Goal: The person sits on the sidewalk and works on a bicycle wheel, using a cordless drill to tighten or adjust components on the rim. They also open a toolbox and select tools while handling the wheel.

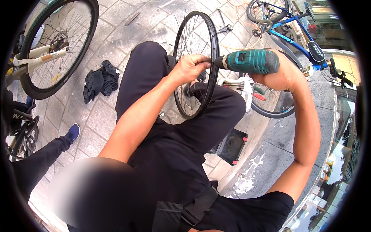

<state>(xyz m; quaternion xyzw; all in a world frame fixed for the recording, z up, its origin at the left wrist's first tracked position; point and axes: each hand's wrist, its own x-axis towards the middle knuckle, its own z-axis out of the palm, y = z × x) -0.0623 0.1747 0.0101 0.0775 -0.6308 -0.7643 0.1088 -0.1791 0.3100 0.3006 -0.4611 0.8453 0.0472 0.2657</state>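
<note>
A bare black bicycle rim [213,31] with thin spokes [188,42] stands upright between my legs, no tyre on it. My left hand [188,69] pinches thumb and forefinger together at the inner side of the rim; what they grip there is too small to make out. In my right hand [276,75] is a teal and black cordless drill [247,62], lying level. Its black chuck points left and meets the outer side of the rim, opposite my left fingertips. The drill's grip is mostly hidden behind its body and my hand.
A tyred wheel [94,34] on a white fork is at the upper left, above a crumpled black cloth [101,81]. Another person's shoe [72,132] is at left. A blue bicycle [290,38] lies upper right, and an open black case [232,147] sits by my leg.
</note>
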